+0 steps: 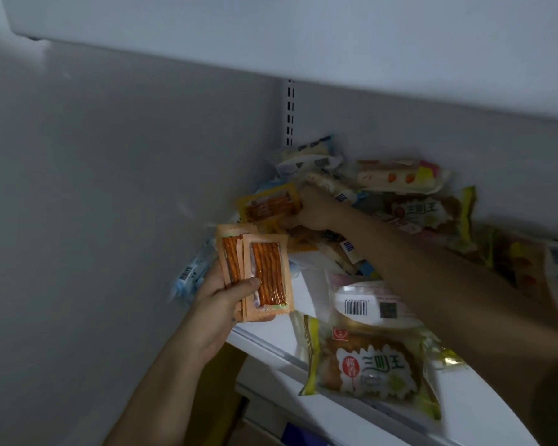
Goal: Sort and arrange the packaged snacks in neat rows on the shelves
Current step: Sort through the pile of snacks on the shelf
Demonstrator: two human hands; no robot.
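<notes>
Orange packets of thin red-brown snack sticks (pixel 260 275) fill the left hand (pixel 221 300), which holds them upright just off the left front corner of a white shelf (pixel 306 294). At least two packets overlap like fanned cards, with the thumb pressed across the front one and the fingers curled behind.

Farther back, the right hand (pixel 314 209) reaches across the shelf with the bare forearm stretched diagonally over the goods. Its fingers are curled round the edge of a yellow-bordered packet of similar sticks (pixel 269 206), lifted at the top of a loose pile of mixed snack packets (pixel 351 201) heaped against the grey back wall (pixel 110 156).

Near the front edge of the shelf lies a green-and-yellow wrapped bun with large printed characters (pixel 372 363), flat and partly overhanging the rim. Just behind it, touching it, lies a clear-wrapped pastry with a white barcode label (pixel 366 305). A second green-and-yellow bun (pixel 432 217) lies deeper in the pile, with a long pale packet printed with orange shapes (pixel 403 178) behind it, near the wall. To the left of the held packets, a blue-and-white wrapper with a barcode (pixel 190 275) hangs at the shelf's end, blurred. An upper shelf (pixel 303 37) spans the top of the view, and a slotted metal upright (pixel 290 114) runs down the wall beneath it.
</notes>
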